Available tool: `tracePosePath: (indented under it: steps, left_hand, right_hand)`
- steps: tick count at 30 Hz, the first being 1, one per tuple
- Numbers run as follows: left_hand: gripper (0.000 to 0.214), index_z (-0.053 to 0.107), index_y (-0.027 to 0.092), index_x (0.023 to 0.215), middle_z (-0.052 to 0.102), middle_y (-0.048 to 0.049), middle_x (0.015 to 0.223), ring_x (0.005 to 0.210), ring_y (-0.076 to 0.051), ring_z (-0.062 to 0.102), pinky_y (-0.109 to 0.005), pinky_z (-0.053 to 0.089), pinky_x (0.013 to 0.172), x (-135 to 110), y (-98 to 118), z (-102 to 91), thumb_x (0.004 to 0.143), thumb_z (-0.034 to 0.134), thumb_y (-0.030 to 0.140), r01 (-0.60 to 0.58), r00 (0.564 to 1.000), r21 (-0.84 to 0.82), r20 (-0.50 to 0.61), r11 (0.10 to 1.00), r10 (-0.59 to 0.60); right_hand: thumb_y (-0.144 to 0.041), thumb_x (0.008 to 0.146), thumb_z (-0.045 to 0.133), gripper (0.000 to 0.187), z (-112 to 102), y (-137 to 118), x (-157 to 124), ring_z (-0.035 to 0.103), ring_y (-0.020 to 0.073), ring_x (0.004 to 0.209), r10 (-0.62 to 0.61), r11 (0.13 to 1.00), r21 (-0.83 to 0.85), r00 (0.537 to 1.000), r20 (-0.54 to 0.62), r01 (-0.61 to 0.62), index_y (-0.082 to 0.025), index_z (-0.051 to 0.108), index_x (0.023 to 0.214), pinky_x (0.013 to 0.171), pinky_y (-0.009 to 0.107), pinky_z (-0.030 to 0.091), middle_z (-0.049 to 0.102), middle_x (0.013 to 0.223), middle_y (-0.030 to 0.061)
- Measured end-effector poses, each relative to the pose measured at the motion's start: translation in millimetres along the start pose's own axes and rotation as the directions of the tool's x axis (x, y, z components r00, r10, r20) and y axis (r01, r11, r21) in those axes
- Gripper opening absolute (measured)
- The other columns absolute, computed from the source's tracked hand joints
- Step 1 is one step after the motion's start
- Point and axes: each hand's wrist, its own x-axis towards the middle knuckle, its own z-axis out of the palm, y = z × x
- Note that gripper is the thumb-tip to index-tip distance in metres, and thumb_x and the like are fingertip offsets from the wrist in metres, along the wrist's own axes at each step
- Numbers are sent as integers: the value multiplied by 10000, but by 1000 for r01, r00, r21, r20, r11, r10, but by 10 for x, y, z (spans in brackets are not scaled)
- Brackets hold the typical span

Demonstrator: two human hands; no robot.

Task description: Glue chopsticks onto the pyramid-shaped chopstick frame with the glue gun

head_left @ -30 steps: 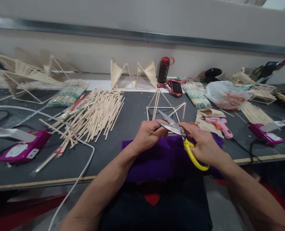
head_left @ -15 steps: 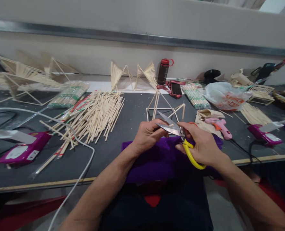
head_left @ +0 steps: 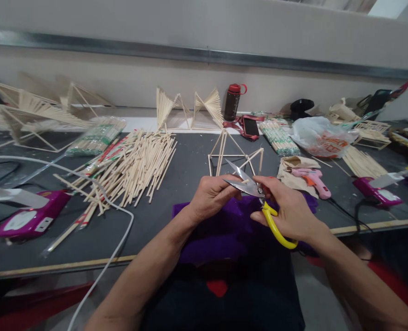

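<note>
My right hand point(head_left: 290, 207) is closed around the yellow handle of a pair of scissors point(head_left: 276, 230). The scissors' blades are parted and point left toward my left hand point(head_left: 212, 197). That hand is closed in a pinch on a thin wooden stick point(head_left: 245, 181), whose short pale end shows between the blades. Most of the stick is hidden by my fingers and the lower blade. Below both hands lies a purple cloth point(head_left: 221, 230) at the table's edge. Just beyond them a triangular frame of glued sticks point(head_left: 222, 147) stands on the dark table.
Loose wooden sticks point(head_left: 145, 165) are heaped at left, beside a wrapped bundle point(head_left: 95, 135). A pink glue gun point(head_left: 312, 179) lies at right. Fan-shaped stick models point(head_left: 207, 108), a bottle point(head_left: 232, 103) and a phone point(head_left: 250, 127) are at the back. A white cable point(head_left: 129, 220) crosses the left side.
The scissors and both hands stay almost in the same place, with the stick end still between the blades. The view has shifted very slightly.
</note>
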Motion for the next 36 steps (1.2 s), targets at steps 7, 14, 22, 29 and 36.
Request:
tracePosePath:
  steps: [7, 14, 22, 29, 36]
  left_hand:
    - [325, 687, 159, 704, 708, -40, 742, 669, -99, 638, -169, 436, 525, -5, -35, 2, 951, 546, 316, -30, 1000, 22, 10, 999, 30]
    - [335, 687, 161, 689, 721, -41, 744, 631, -98, 631, -194, 479, 582, 3, -38, 4, 947, 540, 316, -51, 999, 131, 13, 990, 50]
    - [325, 673, 155, 688, 711, -34, 739, 613, -92, 615, -202, 464, 597, 2, -56, 13, 951, 546, 298, -111, 994, 138, 2, 984, 112]
    - [305, 676, 161, 679, 726, -39, 754, 616, -96, 623, -205, 471, 589, 15, -61, 15, 928, 541, 272, -95, 995, 156, -1, 983, 96]
    - [266, 678, 157, 679, 719, -35, 734, 604, -94, 617, -205, 463, 576, 20, -73, 21, 905, 552, 220, -87, 996, 168, 3, 982, 88]
  right_hand:
    - [-471, 812, 697, 648, -11, 10, -8, 613, 252, 882, -25, 999, -27, 999, -29, 24, -197, 474, 1355, 721, 367, 496, 628, 1033, 98]
    - [-437, 841, 679, 578, 18, 34, -30, 635, 212, 785, -50, 999, 16, 998, -29, 50, -192, 494, 1332, 712, 351, 517, 681, 1031, 89]
    - [-208, 817, 608, 488, 37, 42, -35, 651, 212, 854, -50, 997, 56, 997, -53, 53, -198, 509, 1295, 735, 337, 522, 680, 1066, 83]
    - [-149, 754, 554, 555, 71, 62, -30, 654, 223, 868, -67, 996, 49, 995, -75, 71, -201, 494, 1303, 744, 347, 533, 674, 1067, 91]
    - [-135, 747, 547, 551, 68, 87, -32, 644, 217, 833, -64, 997, 34, 996, -65, 67, -177, 507, 1294, 723, 343, 519, 670, 1040, 98]
